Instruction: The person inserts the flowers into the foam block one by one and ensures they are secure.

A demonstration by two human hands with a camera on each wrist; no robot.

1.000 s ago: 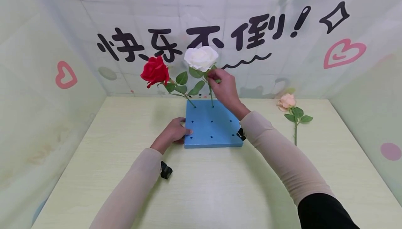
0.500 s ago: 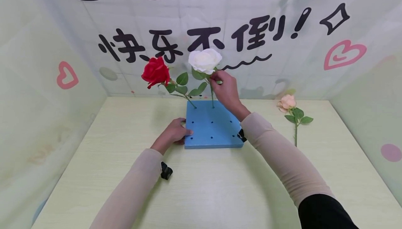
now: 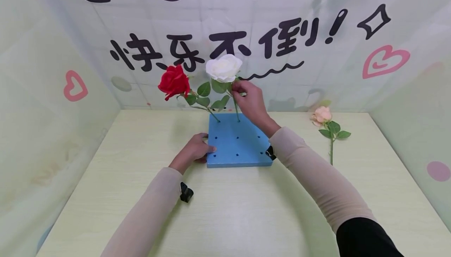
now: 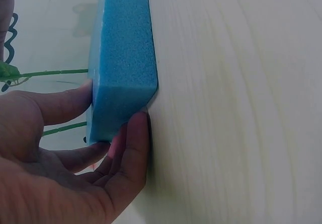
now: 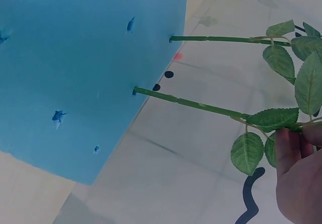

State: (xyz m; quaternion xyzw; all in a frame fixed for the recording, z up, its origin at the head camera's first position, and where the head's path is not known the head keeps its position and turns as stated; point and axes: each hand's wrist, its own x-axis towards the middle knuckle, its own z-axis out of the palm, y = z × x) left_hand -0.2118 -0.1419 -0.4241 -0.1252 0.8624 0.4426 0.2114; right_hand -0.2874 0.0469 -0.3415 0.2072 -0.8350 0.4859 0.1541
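Note:
A blue foam block (image 3: 237, 143) with several small holes lies on the table. My left hand (image 3: 194, 147) grips its left edge, the thumb on top and the other fingers along the side, as the left wrist view (image 4: 80, 153) shows. In a far middle hole stands a white rose (image 3: 223, 68); my right hand (image 3: 251, 99) pinches its stem just below the bloom, among the leaves (image 5: 273, 118). A red rose (image 3: 174, 81) stands in the far left hole and leans left, untouched.
A pale pink rose (image 3: 322, 115) lies on the table (image 3: 225, 210) to the right, its stem towards me. A printed cloth backdrop (image 3: 183, 18) hangs behind the table and along both sides.
The white rose's bloom and my right hand swayed slightly right, then back left. The stem stayed in its hole. My left hand kept its place on the foam block.

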